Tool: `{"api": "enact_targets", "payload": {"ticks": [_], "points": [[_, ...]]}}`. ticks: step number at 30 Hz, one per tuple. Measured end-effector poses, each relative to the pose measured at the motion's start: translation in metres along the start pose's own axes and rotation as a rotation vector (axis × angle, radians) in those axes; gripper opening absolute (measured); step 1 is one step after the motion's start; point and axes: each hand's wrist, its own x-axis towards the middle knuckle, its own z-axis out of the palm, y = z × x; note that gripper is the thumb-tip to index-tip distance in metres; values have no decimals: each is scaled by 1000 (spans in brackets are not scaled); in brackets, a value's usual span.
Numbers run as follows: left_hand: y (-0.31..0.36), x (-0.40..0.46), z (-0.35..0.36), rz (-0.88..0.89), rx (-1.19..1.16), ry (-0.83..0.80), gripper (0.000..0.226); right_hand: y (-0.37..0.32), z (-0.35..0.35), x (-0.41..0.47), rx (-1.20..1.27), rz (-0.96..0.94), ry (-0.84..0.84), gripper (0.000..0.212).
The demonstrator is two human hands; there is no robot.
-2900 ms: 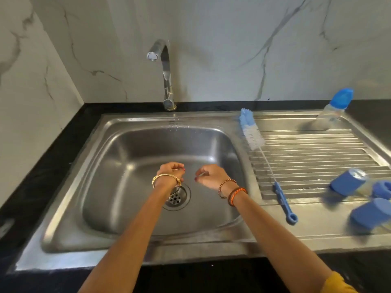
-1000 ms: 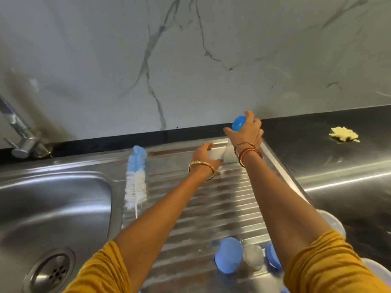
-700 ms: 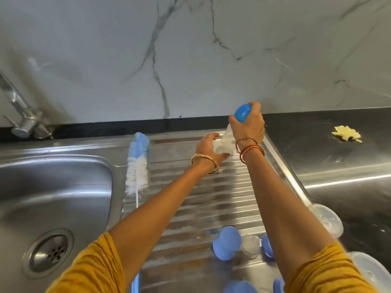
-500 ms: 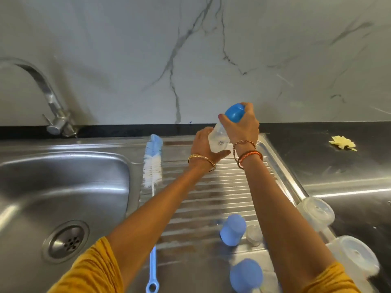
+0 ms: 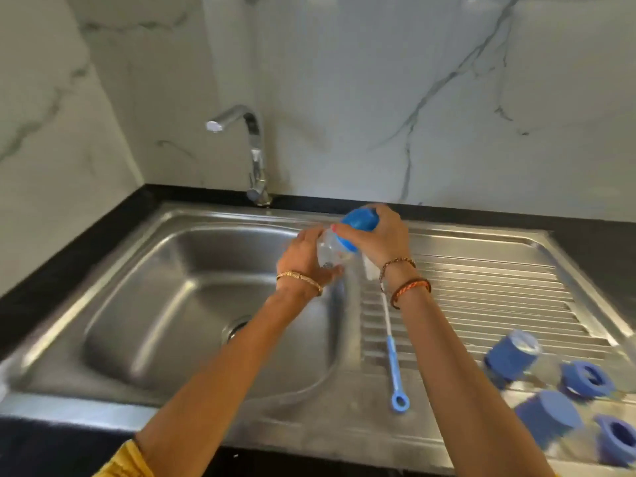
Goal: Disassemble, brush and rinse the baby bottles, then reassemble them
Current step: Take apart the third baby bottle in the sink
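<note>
Stainless steel fills most of the view: a brushed sink [image 5: 144, 304] with a rounded square basin, and at its 3 o'clock side a ribbed draining board [image 5: 499, 294] pressed with long parallel grooves. Over the seam between basin and board, both hands hold one baby bottle [image 5: 330, 251], tilted with its top toward 1 o'clock. Its body is clear, smooth plastic; any printing on it is too blurred to read. The left hand [image 5: 303, 256] wraps the clear body from below, fingers and thumb curled round it. The right hand [image 5: 377, 237] closes over the glossy blue cap [image 5: 359, 220], fingers bent round the dome and the collar beneath.

Just under the right wrist lies the bottle brush [image 5: 390, 342]: a thin white wire stem running to a flat blue plastic handle with a ring at the 6 o'clock end; its bristle head is mostly hidden behind the wrist. At the board's 4 to 5 o'clock corner sits a cluster of blue caps and collars [image 5: 550, 394], some domed, some ring-shaped with open centres, mixed with what seem to be clear bottle parts, though motion blur makes that unsure.

A chrome tap [image 5: 254, 156] with a curved spout stands at 12 o'clock of the basin. White marble wall panels [image 5: 378, 80] with grey veins rise behind a black stone counter [image 5: 69, 246]. No writing is legible anywhere.
</note>
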Motion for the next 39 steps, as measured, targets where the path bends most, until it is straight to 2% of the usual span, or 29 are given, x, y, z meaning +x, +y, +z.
{"api": "enact_targets", "payload": {"ticks": [5,8,14,23,29,32,34,36,39], "points": [[-70,-17,-24,1,265,-140,63,10,65,-24,35,234,-237,46],[-97,-19,-31,14,321,-164,56,12,93,-32,56,334,-318,46],[-126,-20,-37,46,340,-154,49,3,127,-39,72,316,-247,36],[-131,-21,-47,77,328,-47,45,-5,137,-45,220,514,-272,66],[-121,-13,-56,24,298,-189,50,-8,129,-41,-73,306,-185,50],[-115,-4,-60,-14,229,-247,52,-13,116,-38,-165,80,-205,32],[-115,-2,-62,-54,176,-302,55,-21,106,-34,-265,-83,-270,27],[-120,-3,-66,-89,129,-287,58,-28,100,-31,-311,-184,-321,34],[-125,-8,-68,-99,55,-185,61,-30,99,-30,-221,-148,-345,37]]}}
